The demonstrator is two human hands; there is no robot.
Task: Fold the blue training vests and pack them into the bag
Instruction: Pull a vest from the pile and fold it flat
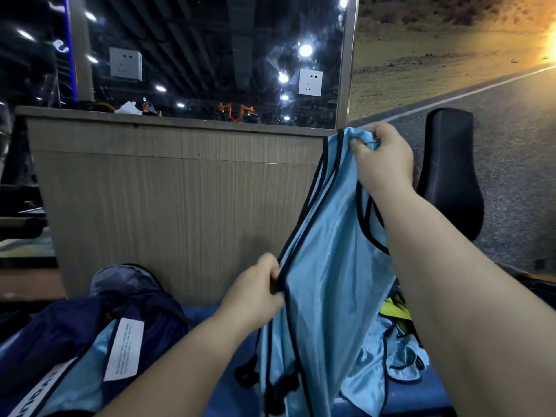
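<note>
Right hand (383, 158) grips the blue vest (328, 266) at its top, left hand (255, 291) pinches its black-trimmed edge; dark bag (90, 329), seemingly open, lies left

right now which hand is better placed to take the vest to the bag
Left, probably: the left hand pinches the vest low, nearer the bag; the right hand grips its top, higher.

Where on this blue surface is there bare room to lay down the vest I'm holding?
The only bare patch showing is the strip of blue surface between the navy bag and the held vest, below the wood panel. Right of the vest it is crowded with loose vests; the bag fills the left.
</note>
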